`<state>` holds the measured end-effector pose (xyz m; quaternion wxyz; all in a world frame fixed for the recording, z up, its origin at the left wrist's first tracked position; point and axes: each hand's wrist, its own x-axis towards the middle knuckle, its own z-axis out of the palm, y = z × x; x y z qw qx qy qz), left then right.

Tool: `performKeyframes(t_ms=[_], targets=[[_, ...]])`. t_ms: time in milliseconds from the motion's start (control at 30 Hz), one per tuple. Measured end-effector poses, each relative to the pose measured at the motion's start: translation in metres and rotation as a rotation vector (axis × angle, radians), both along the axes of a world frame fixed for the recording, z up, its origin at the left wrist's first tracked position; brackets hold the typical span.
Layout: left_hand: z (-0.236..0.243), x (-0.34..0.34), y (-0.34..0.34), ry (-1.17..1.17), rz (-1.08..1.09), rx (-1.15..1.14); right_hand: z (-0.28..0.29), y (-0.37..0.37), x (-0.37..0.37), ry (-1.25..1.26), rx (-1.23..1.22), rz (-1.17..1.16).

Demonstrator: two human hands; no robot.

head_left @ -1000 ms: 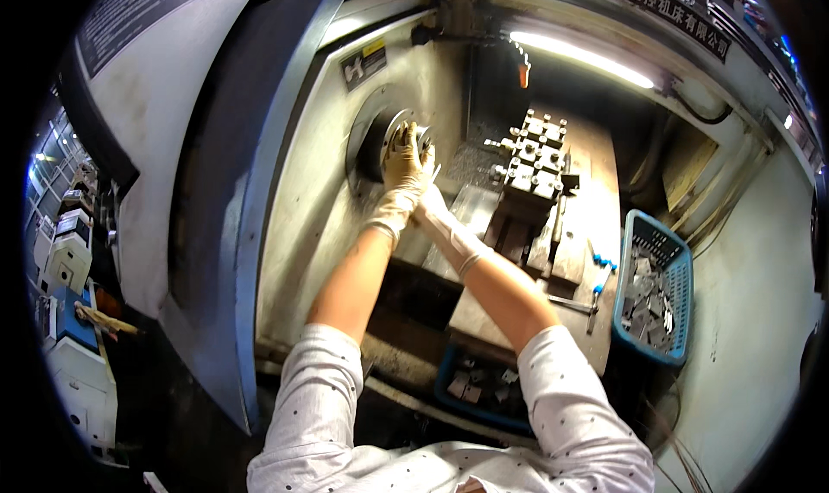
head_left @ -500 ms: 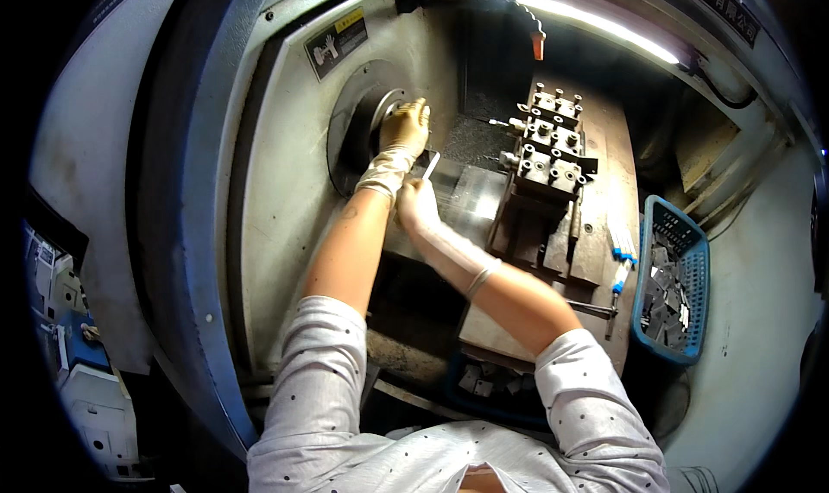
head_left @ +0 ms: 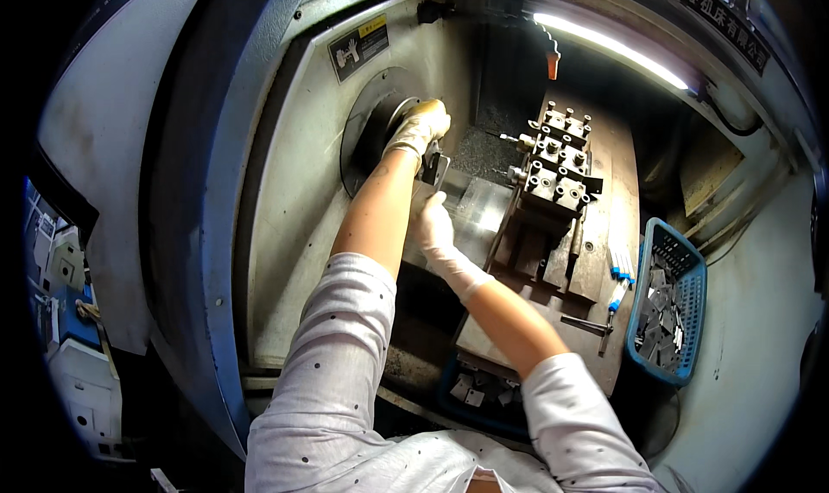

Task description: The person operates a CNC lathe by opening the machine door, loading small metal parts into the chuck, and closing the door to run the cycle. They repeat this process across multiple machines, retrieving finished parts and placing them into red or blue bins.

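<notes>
A round spindle chuck (head_left: 367,130) is set in the pale left wall of a machine's enclosure. My left hand (head_left: 419,123), in a cream glove, is closed at the chuck's face; what it grips is hidden. Below it a narrow dark metal piece (head_left: 439,172) with a pale edge juts out. My right hand (head_left: 436,230), also gloved, is closed just under that piece; what its fingers hold is unclear. To the right stands a block of tool holders (head_left: 560,173) with several bolts, on a slide.
A blue basket (head_left: 698,277) of flat metal parts stands at the right; a second bin (head_left: 447,398) sits below the slide. Blue-tipped tools (head_left: 618,286) and a T-handled key (head_left: 587,325) lie on the slide's bed (head_left: 484,338). A blue-grey door edge (head_left: 220,277) borders the left.
My left hand's fingers, stretched upward over the chuck earlier, have curled and shifted right. My right hand has dropped away from the left to lower down. The view has shifted somewhat.
</notes>
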<state>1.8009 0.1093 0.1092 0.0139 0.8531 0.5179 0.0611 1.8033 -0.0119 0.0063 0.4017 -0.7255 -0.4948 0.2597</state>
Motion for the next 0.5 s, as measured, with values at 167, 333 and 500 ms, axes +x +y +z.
performKeyframes(t_ms=[167, 333, 500], targets=[[-0.018, -0.014, -0.016, -0.507, 0.036, 0.184, -0.019, 0.010, 0.015, -0.216, -0.200, -0.081], [-0.047, -0.010, -0.024, -0.803, -0.110, 0.591, -0.079, 0.103, 0.092, 1.084, -0.195, -0.090], [-0.057, -0.025, -0.033, -0.844, -0.146, 0.761, 0.005, 0.068, 0.058, 1.442, -0.237, -0.495]])
